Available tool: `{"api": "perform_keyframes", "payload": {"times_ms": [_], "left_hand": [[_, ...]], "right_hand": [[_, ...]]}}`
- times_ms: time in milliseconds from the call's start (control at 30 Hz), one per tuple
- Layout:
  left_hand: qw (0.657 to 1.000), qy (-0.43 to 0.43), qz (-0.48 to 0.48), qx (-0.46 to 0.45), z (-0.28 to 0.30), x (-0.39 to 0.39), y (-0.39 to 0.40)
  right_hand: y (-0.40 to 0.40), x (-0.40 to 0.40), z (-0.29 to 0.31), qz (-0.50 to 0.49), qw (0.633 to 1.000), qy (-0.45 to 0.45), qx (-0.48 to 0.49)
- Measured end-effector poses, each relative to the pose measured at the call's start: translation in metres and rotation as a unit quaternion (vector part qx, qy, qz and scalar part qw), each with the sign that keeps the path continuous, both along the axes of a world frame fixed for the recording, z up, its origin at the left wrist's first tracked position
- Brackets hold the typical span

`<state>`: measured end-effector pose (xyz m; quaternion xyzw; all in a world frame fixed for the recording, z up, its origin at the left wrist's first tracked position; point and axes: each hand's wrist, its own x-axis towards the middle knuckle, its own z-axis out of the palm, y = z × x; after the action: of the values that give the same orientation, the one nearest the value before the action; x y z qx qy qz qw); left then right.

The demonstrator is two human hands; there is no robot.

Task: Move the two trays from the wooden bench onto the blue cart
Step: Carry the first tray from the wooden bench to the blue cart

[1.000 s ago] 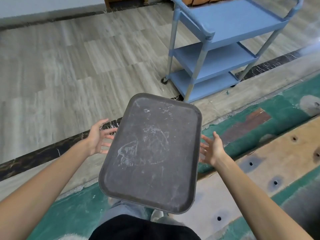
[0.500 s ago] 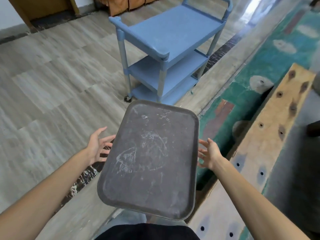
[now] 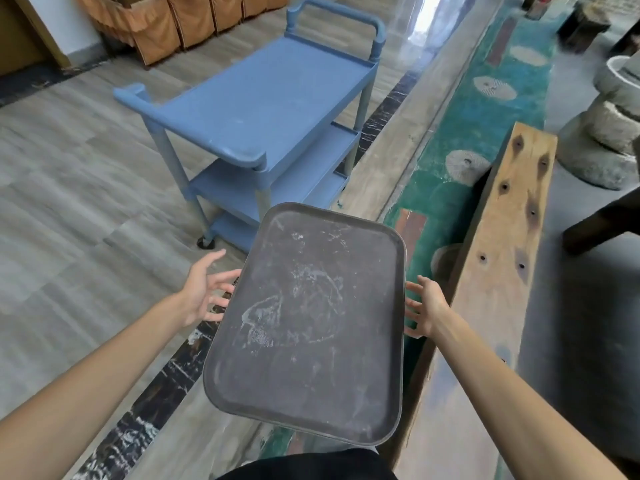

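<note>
A dark grey, scratched tray [image 3: 308, 323] is carried in the air in front of me, its long side pointing away. My left hand [image 3: 204, 292] holds its left edge and my right hand [image 3: 427, 308] its right edge, fingers spread and reaching under it. The blue cart [image 3: 270, 98] with three shelves stands just beyond the tray, its top shelf bare. The wooden bench [image 3: 502, 254] runs along my right side with nothing on the part I see. No second tray is in view.
Stone millstones [image 3: 609, 126] sit on the floor right of the bench, and a dark wooden leg [image 3: 602, 220] crosses nearby. Orange-covered chairs [image 3: 180, 19] line the back wall. A green painted floor strip [image 3: 460, 140] lies between cart and bench.
The view has swung right and closer to the cart, which now stands directly beyond the tray. Both hands keep the same hold on the tray.
</note>
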<state>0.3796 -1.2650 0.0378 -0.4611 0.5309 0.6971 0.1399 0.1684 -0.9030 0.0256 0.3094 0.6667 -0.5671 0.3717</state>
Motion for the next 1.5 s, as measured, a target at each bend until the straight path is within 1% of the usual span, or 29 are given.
{"api": "perform_keyframes", "payload": {"times_ms": [133,267,433,800,1033,1300,1500], "left_hand": [[1.0,0.005,0.01,-0.006,-0.004,-0.079,-0.006],[1.0,0.011,0.017,-0.007,0.001,-0.155,-0.004],[0.998,0.035,0.042,0.007,0.012,-0.221,-0.006],[0.998,0.041,0.04,-0.03,0.043,-0.328,-0.06],[0.994,0.057,0.081,-0.041,0.053,-0.384,-0.116],[0.982,0.083,0.161,-0.059,0.061,-0.436,-0.189],[0.961,0.092,0.249,-0.08,0.067,-0.446,-0.238]], "right_hand": [[-0.003,-0.085,-0.003,0.008,1.0,-0.009,-0.023],[-0.013,-0.164,0.009,0.015,1.0,0.01,-0.023],[-0.025,-0.248,0.031,0.035,0.999,0.027,-0.022],[-0.082,-0.368,0.051,0.071,0.995,0.042,-0.051],[-0.153,-0.449,0.06,0.116,0.989,0.063,-0.06],[-0.266,-0.544,0.081,0.195,0.976,0.075,-0.059],[-0.358,-0.58,0.084,0.243,0.964,0.083,-0.065]]}}
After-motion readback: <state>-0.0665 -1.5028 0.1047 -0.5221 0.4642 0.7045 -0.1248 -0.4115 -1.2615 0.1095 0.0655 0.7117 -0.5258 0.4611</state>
